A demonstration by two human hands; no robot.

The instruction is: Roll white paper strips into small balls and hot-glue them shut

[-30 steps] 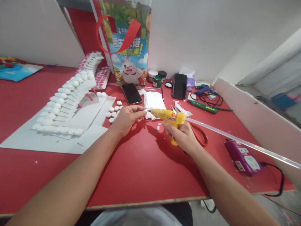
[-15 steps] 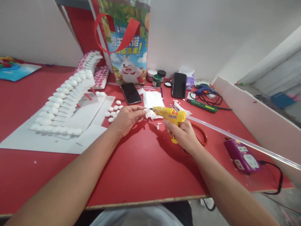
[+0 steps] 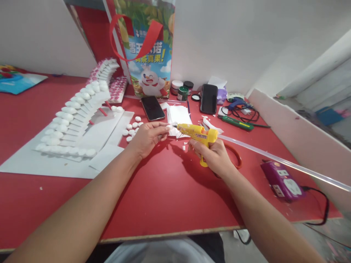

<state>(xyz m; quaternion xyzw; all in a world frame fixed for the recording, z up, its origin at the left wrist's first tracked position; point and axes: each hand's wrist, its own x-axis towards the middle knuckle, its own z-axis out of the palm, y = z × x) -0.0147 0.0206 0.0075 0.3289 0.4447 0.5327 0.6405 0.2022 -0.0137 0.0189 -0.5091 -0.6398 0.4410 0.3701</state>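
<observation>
My right hand (image 3: 212, 153) is wrapped round the handle of a yellow glue gun (image 3: 196, 133), whose tip points left. A long clear glue stick (image 3: 274, 157) runs out of its back. Between the fingertips of my left hand (image 3: 150, 138) is a small white piece (image 3: 170, 130), right at the nozzle; its exact shape is too small to tell. Behind the nozzle lies a stack of white paper (image 3: 178, 115). Several white round pieces (image 3: 129, 133) rest on the table just left of my left hand.
A curved white model (image 3: 79, 106) stands on white board (image 3: 22, 164) at the left. Behind are a printed bag (image 3: 150, 54), two phones (image 3: 153, 108) and paint jars (image 3: 182, 93). A green tool (image 3: 237, 123) and purple power strip (image 3: 283, 181) lie right.
The glue gun and my right hand have shifted very slightly. My left hand stays nearly in place, still pinching the white piece.
</observation>
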